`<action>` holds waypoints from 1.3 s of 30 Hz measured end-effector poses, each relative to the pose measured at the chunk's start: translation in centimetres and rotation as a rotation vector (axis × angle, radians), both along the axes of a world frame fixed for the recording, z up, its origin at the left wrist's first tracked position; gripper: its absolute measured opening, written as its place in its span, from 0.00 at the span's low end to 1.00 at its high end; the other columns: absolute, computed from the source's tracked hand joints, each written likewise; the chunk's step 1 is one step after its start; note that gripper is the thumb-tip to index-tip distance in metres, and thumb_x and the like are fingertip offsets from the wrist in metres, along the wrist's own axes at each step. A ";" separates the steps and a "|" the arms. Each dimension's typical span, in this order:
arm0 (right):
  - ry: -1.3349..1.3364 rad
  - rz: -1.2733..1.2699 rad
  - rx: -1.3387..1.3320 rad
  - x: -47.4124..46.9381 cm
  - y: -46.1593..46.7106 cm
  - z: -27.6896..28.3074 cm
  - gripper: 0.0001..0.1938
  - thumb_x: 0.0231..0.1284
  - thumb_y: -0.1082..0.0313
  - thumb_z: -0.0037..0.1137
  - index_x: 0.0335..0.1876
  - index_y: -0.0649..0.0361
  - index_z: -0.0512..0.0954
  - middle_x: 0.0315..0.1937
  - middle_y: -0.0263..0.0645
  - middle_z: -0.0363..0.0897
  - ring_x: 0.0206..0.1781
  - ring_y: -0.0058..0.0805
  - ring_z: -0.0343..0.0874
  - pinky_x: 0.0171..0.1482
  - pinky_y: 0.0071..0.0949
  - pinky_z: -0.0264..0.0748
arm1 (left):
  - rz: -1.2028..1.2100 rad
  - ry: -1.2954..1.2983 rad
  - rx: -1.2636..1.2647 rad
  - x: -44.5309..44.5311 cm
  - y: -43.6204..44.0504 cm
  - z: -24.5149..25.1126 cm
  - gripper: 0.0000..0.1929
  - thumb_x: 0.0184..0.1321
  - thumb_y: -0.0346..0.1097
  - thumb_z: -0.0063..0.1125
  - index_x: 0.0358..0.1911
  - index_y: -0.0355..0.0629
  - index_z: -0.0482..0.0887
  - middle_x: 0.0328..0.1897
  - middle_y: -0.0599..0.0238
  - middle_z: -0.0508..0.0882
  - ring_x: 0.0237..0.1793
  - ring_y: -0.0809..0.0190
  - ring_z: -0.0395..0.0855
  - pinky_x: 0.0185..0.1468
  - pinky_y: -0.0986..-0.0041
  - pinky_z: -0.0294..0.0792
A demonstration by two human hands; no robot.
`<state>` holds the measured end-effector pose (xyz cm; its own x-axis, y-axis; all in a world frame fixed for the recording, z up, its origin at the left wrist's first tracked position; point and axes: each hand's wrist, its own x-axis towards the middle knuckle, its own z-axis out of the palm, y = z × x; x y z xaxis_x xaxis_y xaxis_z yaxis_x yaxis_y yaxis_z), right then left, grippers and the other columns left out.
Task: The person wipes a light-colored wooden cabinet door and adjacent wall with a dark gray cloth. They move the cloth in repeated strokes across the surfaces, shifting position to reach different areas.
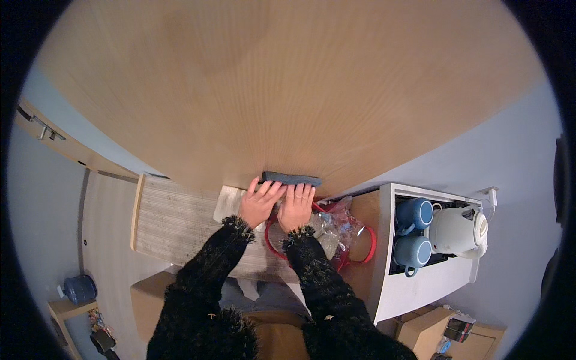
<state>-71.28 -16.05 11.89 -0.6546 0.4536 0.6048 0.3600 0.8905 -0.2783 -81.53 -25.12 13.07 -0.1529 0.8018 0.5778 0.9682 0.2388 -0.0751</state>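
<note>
A dark grey folded cloth lies flat against a large light-wood panel. My left hand and my right hand are side by side, palms down, with their fingertips at the cloth's lower edge. The fingers press on the cloth; whether they grip it cannot be told. Beneath my hands, a pale cloth or sheet shows to the left. A red-handled bag with clear plastic packaging in it is partly hidden by my right forearm.
On the right, a white cabinet carries a black tray with two blue mugs and a white electric kettle. Cardboard boxes stand at the lower right. A wooden-edged grey surface extends left; a blue water jug is at the far left.
</note>
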 end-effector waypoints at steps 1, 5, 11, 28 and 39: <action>-0.053 -0.008 -0.010 0.1 -0.4 -0.4 0.24 0.49 0.71 0.49 0.55 0.69 0.66 0.58 0.57 0.60 0.62 0.59 0.58 0.64 0.57 0.50 | 0.014 0.063 0.005 0.0 -0.4 -0.6 0.20 0.58 0.39 0.45 0.55 0.56 0.74 0.60 0.76 0.67 0.62 0.67 0.59 0.67 0.60 0.49; 0.028 -0.069 0.107 -1.0 -0.5 1.8 0.26 0.50 0.70 0.50 0.58 0.70 0.64 0.62 0.59 0.56 0.65 0.61 0.53 0.64 0.59 0.50 | 0.008 -0.008 0.060 -0.6 -0.2 1.4 0.21 0.57 0.39 0.46 0.57 0.57 0.72 0.62 0.77 0.65 0.63 0.68 0.57 0.69 0.60 0.46; 0.219 -0.106 0.205 -3.3 0.3 4.9 0.26 0.53 0.71 0.48 0.59 0.71 0.61 0.64 0.62 0.51 0.66 0.67 0.48 0.63 0.62 0.48 | -0.025 0.035 0.232 -1.9 0.8 4.5 0.18 0.57 0.43 0.49 0.53 0.63 0.75 0.58 0.81 0.66 0.62 0.71 0.57 0.69 0.58 0.44; 0.200 -0.070 0.242 -6.8 -2.7 4.1 0.25 0.59 0.65 0.44 0.61 0.70 0.61 0.66 0.56 0.51 0.69 0.60 0.46 0.66 0.59 0.42 | -0.008 -0.026 0.297 -4.8 -2.1 3.5 0.20 0.55 0.43 0.49 0.54 0.62 0.75 0.59 0.80 0.68 0.61 0.69 0.60 0.70 0.58 0.40; 0.242 0.010 0.313 -9.1 -2.9 11.2 0.22 0.54 0.66 0.49 0.56 0.66 0.68 0.63 0.53 0.57 0.68 0.60 0.48 0.65 0.61 0.40 | 0.086 0.118 0.344 -7.2 -3.3 10.1 0.17 0.56 0.47 0.49 0.51 0.68 0.76 0.58 0.83 0.69 0.62 0.71 0.60 0.69 0.55 0.39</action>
